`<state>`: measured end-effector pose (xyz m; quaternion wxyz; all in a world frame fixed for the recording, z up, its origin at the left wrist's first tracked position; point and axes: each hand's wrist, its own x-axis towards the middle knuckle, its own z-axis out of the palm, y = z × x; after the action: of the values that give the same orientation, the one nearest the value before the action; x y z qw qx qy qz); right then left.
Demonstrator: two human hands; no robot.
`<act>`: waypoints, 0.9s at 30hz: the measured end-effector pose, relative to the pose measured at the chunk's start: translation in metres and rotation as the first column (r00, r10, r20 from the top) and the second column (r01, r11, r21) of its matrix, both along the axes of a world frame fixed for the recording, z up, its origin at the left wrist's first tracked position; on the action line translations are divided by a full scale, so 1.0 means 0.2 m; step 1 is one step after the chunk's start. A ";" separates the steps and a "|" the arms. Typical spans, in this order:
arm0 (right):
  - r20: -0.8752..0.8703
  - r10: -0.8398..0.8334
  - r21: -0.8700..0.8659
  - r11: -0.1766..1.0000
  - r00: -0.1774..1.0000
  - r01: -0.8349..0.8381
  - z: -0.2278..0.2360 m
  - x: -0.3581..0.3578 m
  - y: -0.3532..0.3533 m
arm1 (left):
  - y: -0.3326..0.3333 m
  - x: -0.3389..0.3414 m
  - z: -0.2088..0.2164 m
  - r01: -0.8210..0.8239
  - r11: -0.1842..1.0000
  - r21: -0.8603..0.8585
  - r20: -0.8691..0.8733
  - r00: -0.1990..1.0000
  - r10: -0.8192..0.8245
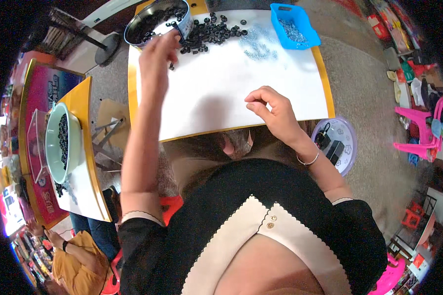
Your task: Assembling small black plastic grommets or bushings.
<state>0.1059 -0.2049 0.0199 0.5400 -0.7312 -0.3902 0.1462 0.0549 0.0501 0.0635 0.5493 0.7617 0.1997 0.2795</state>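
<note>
My left hand (157,59) reaches to the far left of the white-topped table (202,98), beside the rim of a round metal tin (133,42) with small black pieces inside. Its fingers are smeared, so what they hold is unclear. One loose black piece shows just beside it. A pile of small black ring-like pieces (211,32) spreads to the right of the tin. Over the table's near edge, my right hand (275,110) is closed, thumb against curled fingers; anything pinched there is too small to make out. Small clear pieces (258,44) lie scattered near the far right.
A blue plastic basket (312,42) with clear pieces stands at the far right corner. A purple-rimmed basin (349,147) sits below the table's right side. At left, another table (86,182) bears a pale green basin (74,164) of black pieces; a person in orange (79,260) sits nearby.
</note>
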 end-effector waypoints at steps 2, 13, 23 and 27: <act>0.015 0.016 -0.052 0.999 1.000 -0.015 -0.01 0.01 -0.02 | 0.15 0.12 0.00 -0.018 0.985 -0.170 0.181 0.982 0.049; 0.099 0.021 -0.080 0.997 0.995 -0.013 -0.01 0.11 -0.06 | 0.43 1.02 0.07 0.321 0.923 -0.210 0.205 0.938 -0.280; 0.289 -0.454 -0.057 0.871 0.843 0.488 -0.15 0.40 -0.27 | 0.18 0.99 0.16 0.075 0.935 0.347 -0.099 0.994 -0.043; 0.422 -0.423 -0.083 0.863 0.802 0.499 -0.23 0.53 -0.22 | 0.02 0.62 -0.01 0.140 0.936 0.323 0.110 0.977 -0.184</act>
<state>0.2128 -0.2486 -0.0265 0.3983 -0.8664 -0.2834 -0.1018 0.1797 0.0536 0.0608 0.4553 0.8318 0.0506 0.3135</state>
